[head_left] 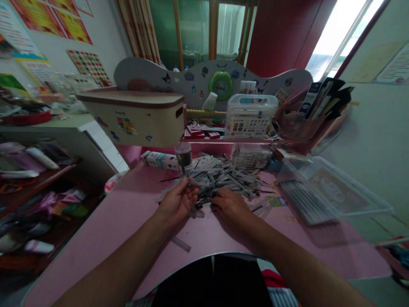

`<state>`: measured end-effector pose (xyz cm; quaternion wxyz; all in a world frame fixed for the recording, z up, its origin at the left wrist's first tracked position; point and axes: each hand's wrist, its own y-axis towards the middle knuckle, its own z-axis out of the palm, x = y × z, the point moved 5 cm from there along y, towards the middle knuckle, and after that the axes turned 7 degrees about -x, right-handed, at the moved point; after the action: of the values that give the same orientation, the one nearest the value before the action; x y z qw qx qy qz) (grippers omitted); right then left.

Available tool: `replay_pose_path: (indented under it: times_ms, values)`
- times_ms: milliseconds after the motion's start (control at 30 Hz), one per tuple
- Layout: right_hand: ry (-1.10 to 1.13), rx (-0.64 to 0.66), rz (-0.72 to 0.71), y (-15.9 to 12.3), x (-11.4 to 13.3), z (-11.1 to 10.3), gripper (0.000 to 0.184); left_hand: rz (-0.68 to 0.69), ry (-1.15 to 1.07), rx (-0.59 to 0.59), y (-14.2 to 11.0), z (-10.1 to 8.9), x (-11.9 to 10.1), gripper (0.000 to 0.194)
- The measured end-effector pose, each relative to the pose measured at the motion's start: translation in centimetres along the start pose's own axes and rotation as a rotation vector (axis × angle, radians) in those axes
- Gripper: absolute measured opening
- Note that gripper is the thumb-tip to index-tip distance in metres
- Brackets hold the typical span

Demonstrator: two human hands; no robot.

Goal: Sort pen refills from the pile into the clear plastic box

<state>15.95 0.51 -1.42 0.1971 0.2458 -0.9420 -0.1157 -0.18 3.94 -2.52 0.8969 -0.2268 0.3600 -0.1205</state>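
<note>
A heap of pen parts (211, 168), mostly clear and whitish tubes with dark thin pieces among them, covers the middle of the pink desk. At its near left edge is my left hand (179, 199), palm turned inward, thumb and forefinger pinched together; what sits between them is too small to name. My right hand (231, 209) lies palm down at the near edge, its fingers curled against black pieces (206, 196), and the fingertips are partly hidden. One loose clear tube (181, 244) lies on the desk closer to me.
On the right stands an open clear plastic box (348, 187), beside a row of grey pens (306, 202). A small round tub (183, 154) and a long carton (159, 159) stand behind the heap. Above them, a shelf (207, 140) holds a cream bin (137, 119) and a clear case (251, 117).
</note>
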Motion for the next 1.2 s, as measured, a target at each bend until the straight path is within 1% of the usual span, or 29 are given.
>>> replay_pose_path:
  times_ms: [133, 233, 333, 400, 467, 533, 600, 633, 700, 767, 867, 967, 1067, 1200]
  values:
    - [0.02, -0.005, -0.01, 0.2, 0.2, -0.1, 0.014, 0.005, 0.036, -0.004, -0.3, 0.2, 0.1, 0.022]
    - [0.101, -0.042, -0.008, 0.3, 0.2, -0.3, 0.012, 0.007, 0.051, -0.008, -0.3, 0.2, 0.2, 0.021]
    - [0.289, -0.123, 0.064, 0.6, -0.7, -0.8, 0.014, -0.002, 0.047, 0.001, -0.1, 0.1, 0.3, 0.02]
    - [0.474, -0.179, 0.118, 0.7, -1.5, -1.3, 0.019, -0.014, 0.046, 0.022, -0.1, 0.0, 0.4, 0.02]
    - [0.672, -0.243, 0.174, 0.8, -2.1, -1.8, 0.021, -0.022, 0.045, 0.043, 0.0, 0.0, 0.5, 0.019]
    - [0.924, -0.286, 0.306, 0.7, -2.5, -1.9, 0.016, -0.026, 0.043, 0.061, 0.1, 0.0, 0.7, 0.018]
    - [1.238, -0.281, 0.516, 0.4, -2.7, -1.4, 0.008, -0.031, 0.037, 0.067, 0.1, 0.0, 0.9, 0.017]
    - [1.383, -0.272, 0.616, 0.2, -2.7, -1.0, 0.008, -0.033, 0.036, 0.067, 0.1, -0.1, 1.0, 0.016]
    - [1.577, -0.256, 0.745, 0.0, -2.7, -0.3, 0.015, -0.039, 0.037, 0.064, 0.1, -0.1, 1.2, 0.016]
    - [1.643, -0.256, 0.784, 0.0, -2.9, 0.0, 0.022, -0.044, 0.043, 0.066, 0.0, 0.0, 1.4, 0.015]
    - [1.657, -0.285, 0.793, 0.3, -3.4, 0.1, 0.027, -0.056, 0.057, 0.08, -0.1, 0.2, 1.6, 0.015]
    - [1.657, -0.306, 0.791, 0.5, -3.2, -0.1, 0.029, -0.06, 0.065, 0.084, -0.2, 0.3, 1.8, 0.015]
    - [1.684, -0.297, 0.817, 0.5, -2.6, -0.2, 0.031, -0.064, 0.069, 0.069, -0.3, 0.4, 1.9, 0.015]
    - [1.674, -0.292, 0.804, 0.4, -2.4, -0.2, 0.028, -0.076, 0.055, 0.072, -0.4, 0.4, 2.0, 0.015]
